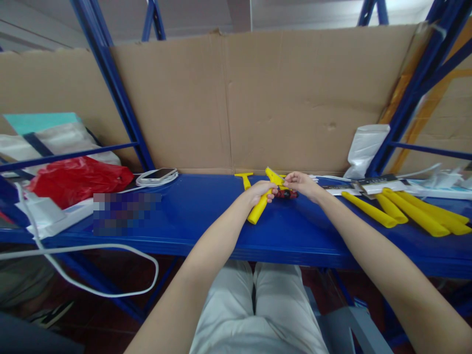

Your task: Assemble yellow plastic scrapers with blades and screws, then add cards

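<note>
Head view: over the bench (pixel 206 211), the left hand (pixel 263 192) is gripping the yellow tool (pixel 257 214), and firmness should be steadying it; at its far end the right hand (pixel 300 184) is curling narrowly, whether holding anything I cannot tell.

On my feed, the counter (pixel 206 216) runs across the view, a cardboard panel (pixel 295 103) standing behind it. Near the middle I have a scraper (pixel 256 214) in my left grip (pixel 262 192), my right grip (pixel 300 184) beside its head. A hand tool (pixel 289 194) lies just below the right grip; a second scraper (pixel 246 181) lies behind the left. To the left, near the back edge, a phone (pixel 162 173) rests on a coiled cable (pixel 149 181); farther left, a sack (pixel 79 179) lies before a cloth bag (pixel 68 136). To the right, several handles (pixel 369 211) lie before packets (pixel 381 186), and a pouch (pixel 365 150) stands behind those.
</note>
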Demonstrator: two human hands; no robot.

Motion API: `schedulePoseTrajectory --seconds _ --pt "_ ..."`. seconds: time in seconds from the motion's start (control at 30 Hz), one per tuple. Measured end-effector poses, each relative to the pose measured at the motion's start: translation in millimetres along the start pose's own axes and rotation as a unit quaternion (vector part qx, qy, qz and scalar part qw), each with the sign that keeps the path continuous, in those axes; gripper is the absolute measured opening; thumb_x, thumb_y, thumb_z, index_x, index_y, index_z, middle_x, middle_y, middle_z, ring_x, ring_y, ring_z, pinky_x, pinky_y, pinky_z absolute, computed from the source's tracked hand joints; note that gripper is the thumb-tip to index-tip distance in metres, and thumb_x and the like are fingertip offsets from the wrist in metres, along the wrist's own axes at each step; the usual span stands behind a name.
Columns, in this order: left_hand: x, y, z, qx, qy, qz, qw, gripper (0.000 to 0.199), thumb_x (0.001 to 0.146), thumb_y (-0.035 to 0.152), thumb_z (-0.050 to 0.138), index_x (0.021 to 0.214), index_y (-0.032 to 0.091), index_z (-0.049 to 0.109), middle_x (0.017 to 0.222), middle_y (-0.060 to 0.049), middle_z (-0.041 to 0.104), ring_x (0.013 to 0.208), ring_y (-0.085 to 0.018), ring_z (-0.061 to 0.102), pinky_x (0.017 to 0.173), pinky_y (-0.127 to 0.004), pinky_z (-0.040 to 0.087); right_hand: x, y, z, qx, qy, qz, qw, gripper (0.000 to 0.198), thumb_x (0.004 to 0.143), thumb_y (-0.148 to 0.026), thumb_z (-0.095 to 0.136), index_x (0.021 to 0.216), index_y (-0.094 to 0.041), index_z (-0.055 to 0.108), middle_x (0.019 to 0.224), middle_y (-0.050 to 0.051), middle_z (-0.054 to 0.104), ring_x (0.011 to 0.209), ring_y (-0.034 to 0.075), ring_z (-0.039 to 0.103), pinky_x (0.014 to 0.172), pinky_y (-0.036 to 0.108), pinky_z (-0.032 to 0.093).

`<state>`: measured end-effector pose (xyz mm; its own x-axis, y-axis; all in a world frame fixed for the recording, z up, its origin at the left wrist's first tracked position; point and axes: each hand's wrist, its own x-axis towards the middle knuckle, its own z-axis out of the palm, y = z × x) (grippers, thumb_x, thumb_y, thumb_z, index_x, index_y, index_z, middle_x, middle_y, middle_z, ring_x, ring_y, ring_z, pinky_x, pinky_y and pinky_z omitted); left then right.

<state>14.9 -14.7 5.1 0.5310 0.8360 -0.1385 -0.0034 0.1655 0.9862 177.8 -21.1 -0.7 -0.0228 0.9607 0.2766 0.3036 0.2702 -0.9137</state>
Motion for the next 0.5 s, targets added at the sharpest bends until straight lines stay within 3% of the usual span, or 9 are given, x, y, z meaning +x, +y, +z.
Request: schedulePoseTrajectory --seconds 0.37,0.5 --pt "-1.4 0.4 0.0 0.001 -0.012 0.017 1.0 0.017 0.082 0.003 0.039 0.074 0.016 0.046 0.048 0.006 0.043 0.03 -0.003 0.032 0.033 -0.016 0.022 4.1 3.4 0.0 0.007 0.058 -0.029 0.998 0.022 0.057 -0.016 0.071 0.068 -0.018 0.052 0.063 -0.003 0.057 0.059 0.009 0.052 0.061 0.025 0.045" --pt "-1.4 0.4 0.2 -0.001 -0.007 0.026 1.0 0.015 0.081 0.004 0.042 0.074 0.016 0.046 0.049 0.007 0.042 0.031 -0.003 0.032 0.034 -0.016 0.022 4.2 1.7 0.1 -0.031 0.073 -0.035 0.996 0.013 0.061 -0.018 0.068 0.067 -0.018 0.056 0.063 -0.002 0.058 0.059 0.009 0.05 0.064 0.026 0.044"
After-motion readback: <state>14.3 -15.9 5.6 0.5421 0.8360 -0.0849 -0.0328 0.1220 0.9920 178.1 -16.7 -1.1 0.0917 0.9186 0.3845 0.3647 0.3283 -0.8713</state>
